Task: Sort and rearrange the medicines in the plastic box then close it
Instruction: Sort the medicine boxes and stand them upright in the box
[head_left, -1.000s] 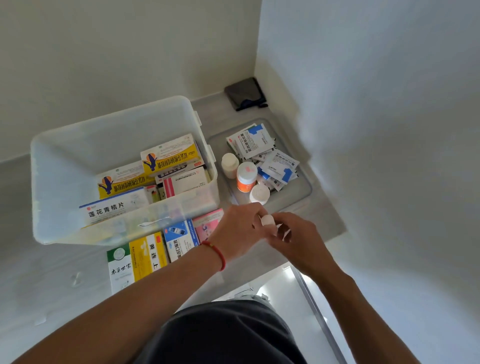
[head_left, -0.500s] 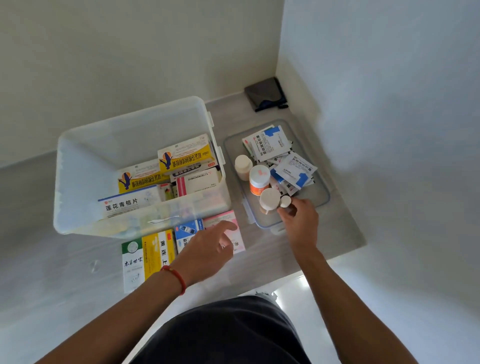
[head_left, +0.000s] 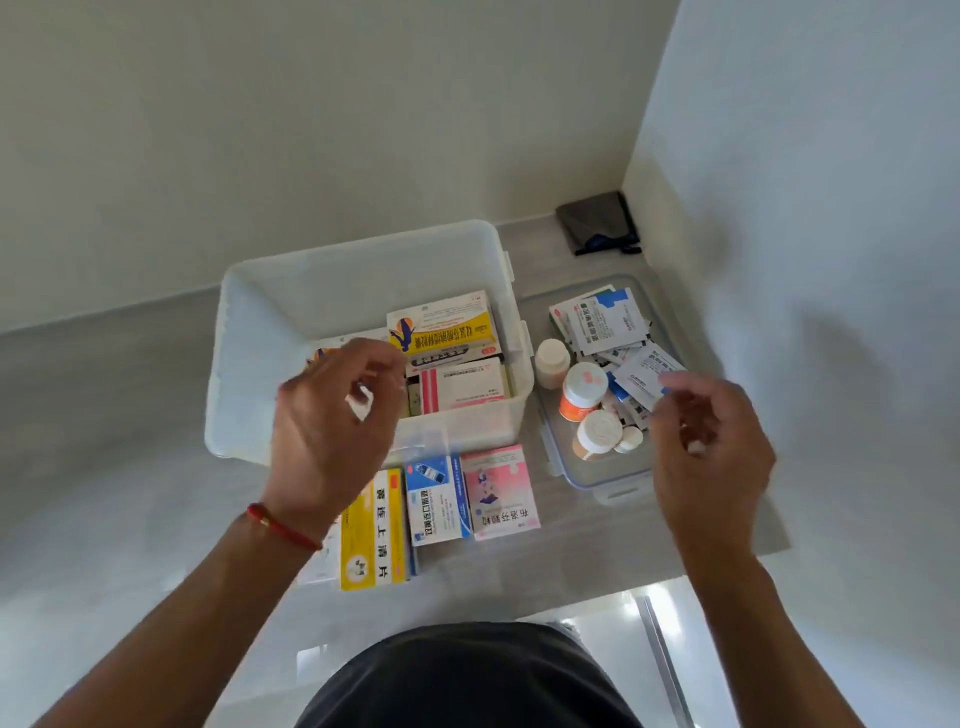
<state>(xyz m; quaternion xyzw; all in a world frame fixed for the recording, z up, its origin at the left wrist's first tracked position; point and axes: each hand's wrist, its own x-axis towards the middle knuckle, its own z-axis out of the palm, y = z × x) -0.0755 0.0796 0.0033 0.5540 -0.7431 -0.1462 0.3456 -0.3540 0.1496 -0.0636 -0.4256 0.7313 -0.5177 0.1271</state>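
The translucent plastic box (head_left: 358, 265) stands open on the grey counter, with yellow-and-white cartons (head_left: 447, 327) and a pink-striped carton (head_left: 462, 387) upright inside. My left hand (head_left: 332, 421) hovers over its front left part, fingers loosely curled and holding nothing. To the right lies the box lid (head_left: 613, 483), used as a tray. It holds white sachets (head_left: 602, 322), an orange-and-white bottle (head_left: 582, 389), two white bottles (head_left: 552, 361) and a tiny white bottle (head_left: 629, 438). My right hand (head_left: 711, 441) hangs over the lid's right edge, fingertips next to a sachet, with nothing in it.
In front of the box, a yellow carton (head_left: 371, 525), a blue-and-white carton (head_left: 436, 499) and a pink carton (head_left: 498, 493) lie flat on the counter. A dark pouch (head_left: 597, 223) sits in the back corner. Walls close the back and right; the counter edge runs near my body.
My right hand let go of the tiny bottle in the lid and lifted away. My left hand rose from the flat cartons to above the box.
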